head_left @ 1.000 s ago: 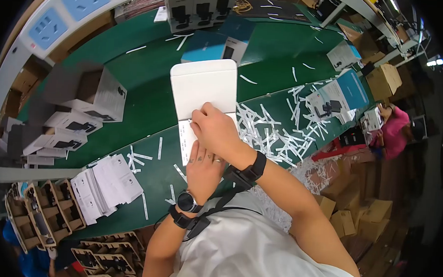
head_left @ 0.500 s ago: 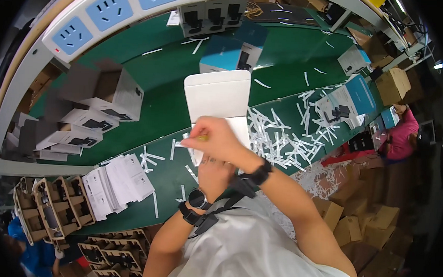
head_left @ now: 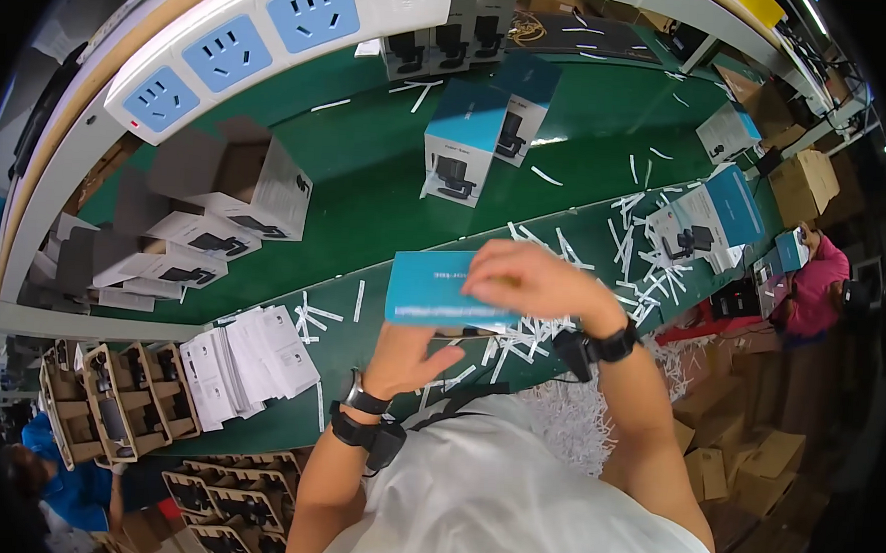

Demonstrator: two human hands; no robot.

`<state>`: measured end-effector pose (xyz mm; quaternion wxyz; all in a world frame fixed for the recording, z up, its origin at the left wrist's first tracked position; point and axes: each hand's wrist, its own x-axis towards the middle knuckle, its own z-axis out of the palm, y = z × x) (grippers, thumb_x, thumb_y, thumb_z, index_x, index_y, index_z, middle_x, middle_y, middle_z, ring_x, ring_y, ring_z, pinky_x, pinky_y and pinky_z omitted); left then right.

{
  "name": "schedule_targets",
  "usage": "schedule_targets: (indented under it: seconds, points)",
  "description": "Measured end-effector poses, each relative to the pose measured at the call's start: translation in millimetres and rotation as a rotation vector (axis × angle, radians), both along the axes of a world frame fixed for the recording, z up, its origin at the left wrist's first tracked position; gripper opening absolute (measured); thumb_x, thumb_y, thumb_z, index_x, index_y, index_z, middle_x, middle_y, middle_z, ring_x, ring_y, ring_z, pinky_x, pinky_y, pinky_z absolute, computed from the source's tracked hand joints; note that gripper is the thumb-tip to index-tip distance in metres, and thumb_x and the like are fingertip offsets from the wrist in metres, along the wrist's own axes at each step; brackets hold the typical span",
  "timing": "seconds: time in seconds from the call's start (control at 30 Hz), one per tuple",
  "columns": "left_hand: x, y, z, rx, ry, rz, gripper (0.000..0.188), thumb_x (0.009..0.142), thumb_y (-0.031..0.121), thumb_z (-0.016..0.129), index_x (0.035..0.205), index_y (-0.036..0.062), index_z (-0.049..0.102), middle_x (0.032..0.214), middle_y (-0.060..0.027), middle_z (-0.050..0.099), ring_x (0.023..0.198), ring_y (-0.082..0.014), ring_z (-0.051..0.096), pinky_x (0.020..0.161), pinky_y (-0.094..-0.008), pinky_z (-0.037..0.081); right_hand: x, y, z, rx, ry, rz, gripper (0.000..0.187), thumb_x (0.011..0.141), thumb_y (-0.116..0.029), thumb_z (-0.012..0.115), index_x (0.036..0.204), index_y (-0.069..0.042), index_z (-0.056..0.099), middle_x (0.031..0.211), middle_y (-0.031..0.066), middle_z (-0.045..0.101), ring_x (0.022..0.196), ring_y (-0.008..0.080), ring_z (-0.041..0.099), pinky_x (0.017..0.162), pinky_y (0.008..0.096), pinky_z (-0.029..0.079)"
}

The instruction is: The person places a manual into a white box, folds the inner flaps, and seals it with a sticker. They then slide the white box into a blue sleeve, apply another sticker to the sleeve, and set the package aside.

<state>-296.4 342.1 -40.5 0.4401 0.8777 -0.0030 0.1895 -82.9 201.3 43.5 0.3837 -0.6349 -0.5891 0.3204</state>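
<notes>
A small carton (head_left: 428, 284) with a blue top is in front of me, its lid folded down. My left hand (head_left: 406, 360) holds it from the near side; its thumb sticks out to the right and its other fingers are hidden behind the carton. Across the right part of the lid lies my right hand (head_left: 538, 281), its fingers bent and pressed to the blue surface, somewhat blurred. Two similar blue-topped cartons (head_left: 456, 157) stand beyond on the green table.
White paper strips (head_left: 529, 346) are strewn to the right, by another blue-and-white carton (head_left: 691, 229). On the left are open cartons (head_left: 257, 192), a stack of white leaflets (head_left: 253, 367) and brown moulded trays (head_left: 121, 405). A power strip (head_left: 275, 47) crosses the upper left. Co-workers are at both sides.
The carton's raised white flap has been folded down, and its blue top now shows. My right hand has moved right onto the lid; my left hand has shifted slightly left.
</notes>
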Motion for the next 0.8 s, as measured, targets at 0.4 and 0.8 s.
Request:
schedule_targets:
  seconds: [0.4, 0.8]
  points:
    - [-16, -8, -24, -0.522, 0.014, 0.06, 0.03, 0.082, 0.018, 0.079, 0.11, 0.0086, 0.071, 0.113, -0.011, 0.071, 0.108, -0.0334, 0.064, 0.095, -0.0431, 0.048, -64, 22, -7, 0.189, -0.433, -0.008, 0.02, 0.09, -0.01, 0.062, 0.109, -0.003, 0.064, 0.098, 0.0117, 0.057, 0.09, 0.0313, 0.06, 0.074, 0.0428, 0.051]
    - [-17, -2, -23, -0.477, -0.036, 0.043, 0.032, 0.082, 0.018, 0.08, 0.111, 0.0086, 0.071, 0.113, -0.0108, 0.072, 0.109, -0.0341, 0.064, 0.098, -0.0444, 0.047, -68, 26, -15, 0.196, -0.447, 0.024, 0.028, 0.087, -0.016, 0.069, 0.113, -0.006, 0.07, 0.092, 0.0064, 0.057, 0.083, 0.025, 0.061, 0.069, 0.0384, 0.052]
